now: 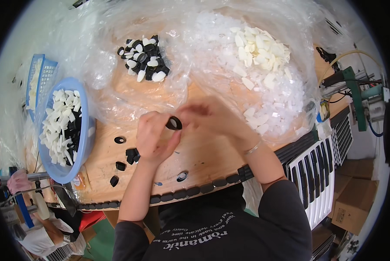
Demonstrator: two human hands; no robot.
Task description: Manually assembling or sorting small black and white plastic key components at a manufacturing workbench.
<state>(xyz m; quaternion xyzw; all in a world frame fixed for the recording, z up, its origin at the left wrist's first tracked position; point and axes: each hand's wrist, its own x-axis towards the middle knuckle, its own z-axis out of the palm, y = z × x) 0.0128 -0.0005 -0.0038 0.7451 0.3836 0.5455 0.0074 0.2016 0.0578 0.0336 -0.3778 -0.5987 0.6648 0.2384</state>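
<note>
My left hand (151, 135) is raised over the wooden table, its thumb and fingers closed on a small black oval cap (174, 123) with a pale inside. Close by on the right, my right hand (214, 117) is smeared by motion, and its fingers do not show clearly. Whether it touches the cap or holds anything cannot be made out. Several small black pieces (120, 166) lie on the wood left of my left forearm. A round black-and-silver piece (182, 176) rests near the table's front edge.
A blue basin (88, 130) of white and black pieces stands at the left, beside a blue basket (50, 65). Beyond my hands is a mixed black-and-white pile (145, 58). Cream pieces (264, 48) and clear bits lie on plastic sheeting at right. Black-and-white slatted trays (312, 178) flank my right arm.
</note>
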